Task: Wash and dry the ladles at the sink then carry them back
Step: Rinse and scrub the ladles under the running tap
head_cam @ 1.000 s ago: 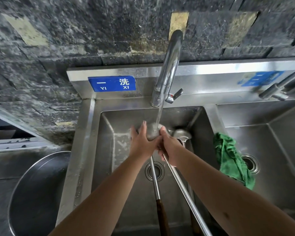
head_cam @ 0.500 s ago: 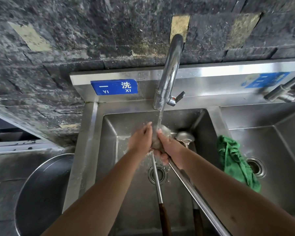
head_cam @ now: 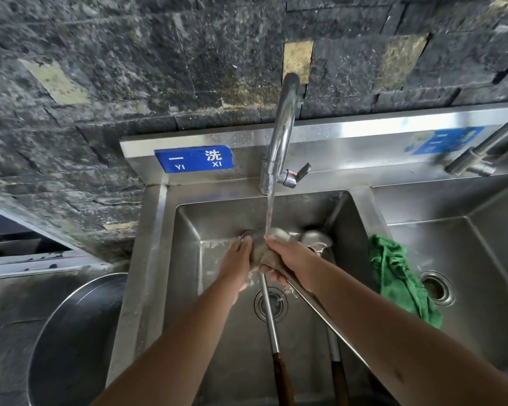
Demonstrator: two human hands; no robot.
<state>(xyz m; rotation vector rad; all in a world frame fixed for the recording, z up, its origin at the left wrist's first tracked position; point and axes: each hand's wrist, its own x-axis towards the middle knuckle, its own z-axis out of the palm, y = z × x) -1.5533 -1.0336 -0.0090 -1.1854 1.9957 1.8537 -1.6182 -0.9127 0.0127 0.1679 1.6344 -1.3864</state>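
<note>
mostly hidden ladle bowl (head_cam: pixel 276 234), left hand (head_cam: pixel 236 266), right hand (head_cam: pixel 292 263)

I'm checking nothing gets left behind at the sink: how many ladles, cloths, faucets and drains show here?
Ladles: 3
Green cloths: 1
Faucets: 2
Drains: 2
Total: 8
</note>
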